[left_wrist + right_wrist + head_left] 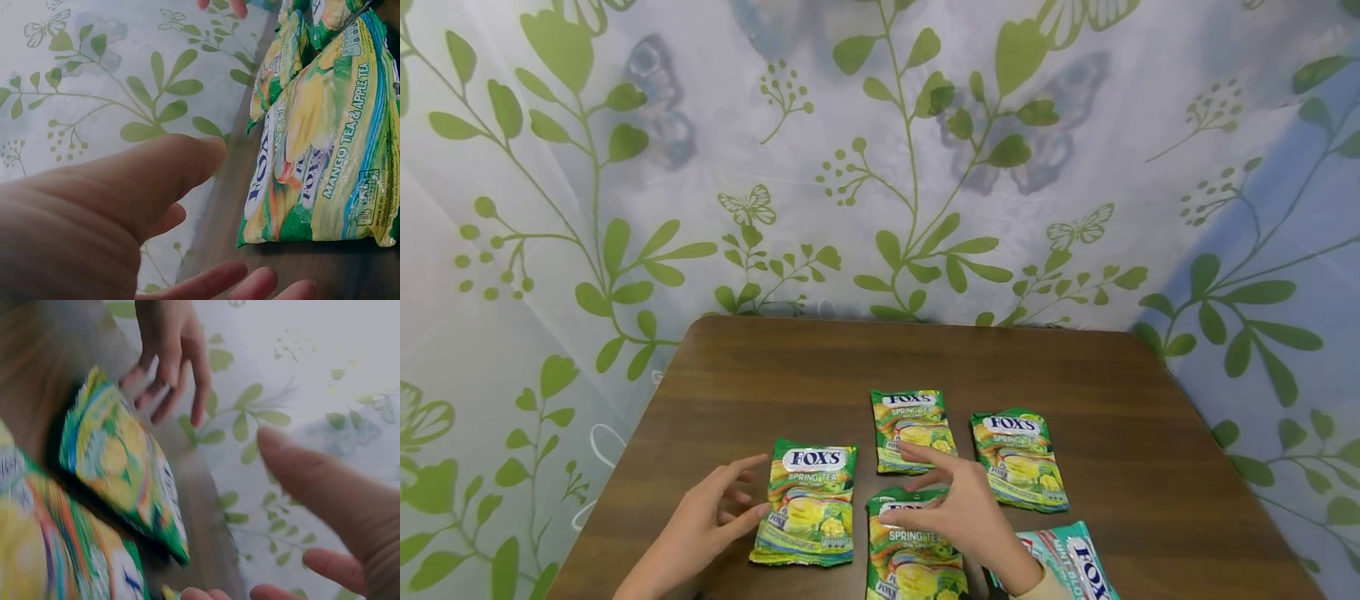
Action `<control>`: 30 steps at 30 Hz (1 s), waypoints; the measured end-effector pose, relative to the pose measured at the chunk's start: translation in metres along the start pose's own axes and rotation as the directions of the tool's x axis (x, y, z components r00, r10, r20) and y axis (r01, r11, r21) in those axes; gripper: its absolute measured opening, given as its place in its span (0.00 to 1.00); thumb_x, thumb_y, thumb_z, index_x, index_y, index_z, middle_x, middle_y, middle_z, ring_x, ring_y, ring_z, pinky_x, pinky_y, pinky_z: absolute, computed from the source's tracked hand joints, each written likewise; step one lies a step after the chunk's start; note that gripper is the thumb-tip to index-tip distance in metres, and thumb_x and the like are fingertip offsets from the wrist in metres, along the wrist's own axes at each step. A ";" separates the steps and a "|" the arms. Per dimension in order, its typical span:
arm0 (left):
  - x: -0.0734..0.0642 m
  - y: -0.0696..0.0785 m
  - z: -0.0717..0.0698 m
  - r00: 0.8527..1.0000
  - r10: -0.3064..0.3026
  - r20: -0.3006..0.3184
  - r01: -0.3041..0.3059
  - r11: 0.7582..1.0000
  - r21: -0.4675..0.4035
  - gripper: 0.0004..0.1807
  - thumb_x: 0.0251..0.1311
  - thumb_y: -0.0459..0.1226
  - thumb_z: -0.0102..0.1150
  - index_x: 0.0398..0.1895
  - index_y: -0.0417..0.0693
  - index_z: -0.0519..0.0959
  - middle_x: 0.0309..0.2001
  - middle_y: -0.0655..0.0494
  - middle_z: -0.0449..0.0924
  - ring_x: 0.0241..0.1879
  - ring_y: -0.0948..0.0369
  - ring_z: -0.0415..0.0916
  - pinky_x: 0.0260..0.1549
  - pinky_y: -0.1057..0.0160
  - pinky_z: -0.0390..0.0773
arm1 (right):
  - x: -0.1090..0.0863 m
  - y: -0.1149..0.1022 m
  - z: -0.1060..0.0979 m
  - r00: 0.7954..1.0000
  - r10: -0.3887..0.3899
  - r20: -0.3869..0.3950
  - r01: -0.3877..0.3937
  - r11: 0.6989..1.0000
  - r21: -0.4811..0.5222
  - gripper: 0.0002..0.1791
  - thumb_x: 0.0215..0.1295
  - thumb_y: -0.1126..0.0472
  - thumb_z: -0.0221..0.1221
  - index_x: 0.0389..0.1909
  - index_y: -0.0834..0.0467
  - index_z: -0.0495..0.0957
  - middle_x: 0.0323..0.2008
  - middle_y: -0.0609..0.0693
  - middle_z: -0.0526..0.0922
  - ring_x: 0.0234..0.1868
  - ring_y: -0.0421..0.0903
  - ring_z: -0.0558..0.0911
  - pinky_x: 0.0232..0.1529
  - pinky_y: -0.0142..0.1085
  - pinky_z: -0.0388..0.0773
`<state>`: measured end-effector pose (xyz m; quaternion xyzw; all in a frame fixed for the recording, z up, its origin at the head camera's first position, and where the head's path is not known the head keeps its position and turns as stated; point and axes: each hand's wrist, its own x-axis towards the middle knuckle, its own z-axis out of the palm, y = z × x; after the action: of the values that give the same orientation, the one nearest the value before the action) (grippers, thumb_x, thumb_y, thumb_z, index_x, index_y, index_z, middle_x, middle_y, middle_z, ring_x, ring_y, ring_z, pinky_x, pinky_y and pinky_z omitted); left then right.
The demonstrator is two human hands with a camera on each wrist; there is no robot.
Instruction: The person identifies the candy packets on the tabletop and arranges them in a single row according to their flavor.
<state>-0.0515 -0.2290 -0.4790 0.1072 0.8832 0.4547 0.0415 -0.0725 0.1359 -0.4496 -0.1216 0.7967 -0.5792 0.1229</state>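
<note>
My left hand [703, 512] hovers just left of a green and yellow Fox's Spring Tea candy bag [812, 500], its fingers loosely bent and holding nothing. In the left wrist view, a gap shows between that hand and the bag [312, 144], which reads "Mango Tea & Apple Tea". My right hand [966, 504] is above the front-middle Spring Tea bag [917, 571] and covers part of it. Thumb and fingers are spread apart there, with nothing between them. Blur in the right wrist view softens the bag [119, 456] nearest the left hand.
Another Spring Tea bag [910, 417] lies at the back middle, and one more bag [1018, 467] to its right. A teal Fox's bag [1071, 562] sits at the front right, partly behind the right wrist. A leaf-patterned curtain [820, 208] hangs behind the brown table [760, 358].
</note>
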 end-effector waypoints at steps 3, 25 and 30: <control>0.001 -0.002 0.003 1.000 0.005 0.030 -0.005 1.000 -0.015 0.33 0.62 0.49 0.67 0.70 0.59 0.69 0.52 0.45 0.75 0.41 0.60 0.79 0.32 0.65 0.82 | 0.006 0.002 0.016 1.000 -0.018 0.004 0.018 0.999 -0.051 0.41 0.47 0.46 0.77 0.65 0.34 0.74 0.60 0.44 0.79 0.44 0.53 0.85 0.30 0.36 0.83; 0.010 -0.018 0.019 0.996 -0.019 0.082 0.030 0.991 -0.129 0.32 0.61 0.45 0.69 0.68 0.53 0.72 0.51 0.46 0.74 0.40 0.59 0.78 0.35 0.64 0.82 | 0.042 0.003 0.074 0.998 0.044 0.052 -0.035 0.986 -0.160 0.38 0.50 0.62 0.77 0.64 0.62 0.75 0.51 0.66 0.79 0.24 0.42 0.82 0.24 0.34 0.80; 0.011 -0.017 0.021 0.997 -0.005 0.081 0.016 0.991 -0.135 0.30 0.61 0.45 0.70 0.65 0.50 0.74 0.49 0.47 0.73 0.40 0.56 0.76 0.34 0.65 0.82 | 0.047 -0.001 0.081 0.997 0.037 0.065 -0.017 0.956 -0.291 0.37 0.48 0.57 0.78 0.61 0.62 0.77 0.38 0.58 0.83 0.27 0.47 0.80 0.27 0.37 0.78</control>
<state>-0.0609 -0.2191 -0.5051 0.1179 0.8485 0.5086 0.0865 -0.0896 0.0474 -0.4751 -0.1476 0.8699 -0.4495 0.1395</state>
